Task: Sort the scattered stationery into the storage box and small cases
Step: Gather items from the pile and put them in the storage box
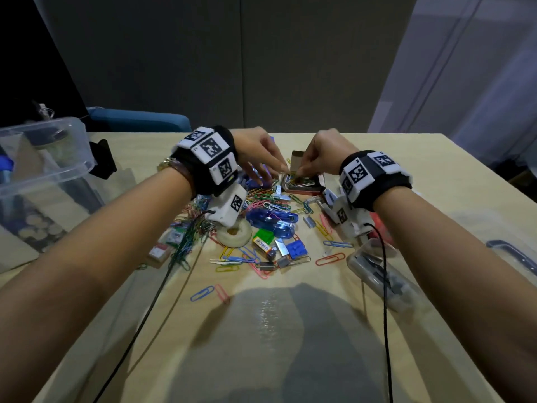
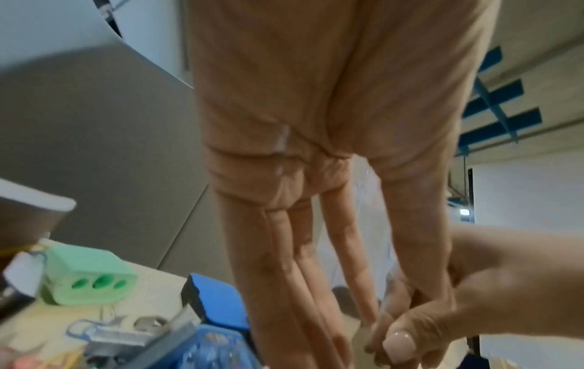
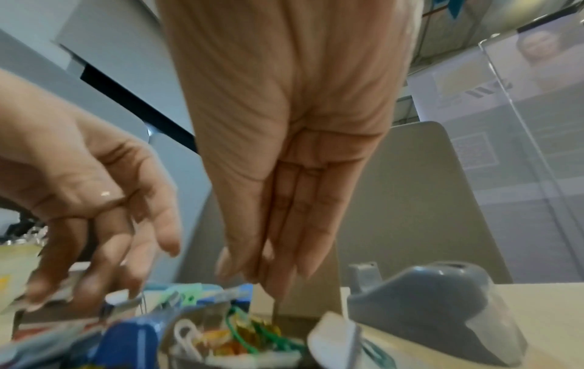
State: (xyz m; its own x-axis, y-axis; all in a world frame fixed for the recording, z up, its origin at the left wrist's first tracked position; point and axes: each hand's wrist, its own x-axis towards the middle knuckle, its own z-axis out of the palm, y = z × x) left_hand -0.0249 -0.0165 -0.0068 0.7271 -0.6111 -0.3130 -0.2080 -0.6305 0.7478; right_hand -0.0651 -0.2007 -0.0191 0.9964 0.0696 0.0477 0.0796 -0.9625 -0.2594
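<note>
Right hand (image 1: 315,158): fingertips bunched, pinching coloured wire paper clips over small red open case (image 1: 303,186) | left hand (image 1: 260,158): fingers relaxed, holding nothing visible | step: filling case | next: gather clips scattered on wooden table (image 1: 377,158); clear plastic storage box (image 1: 43,158) far left.

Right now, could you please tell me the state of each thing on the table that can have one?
small red case: open, paper clips inside.
large storage box: open, no lid on it, some items inside.
clear case: lying on its side, dark items inside.
loose paper clips: scattered on the table.
left hand: fingers extended down at the case's edge.
right hand: fingertips down over the red case; grip unclear.
</note>
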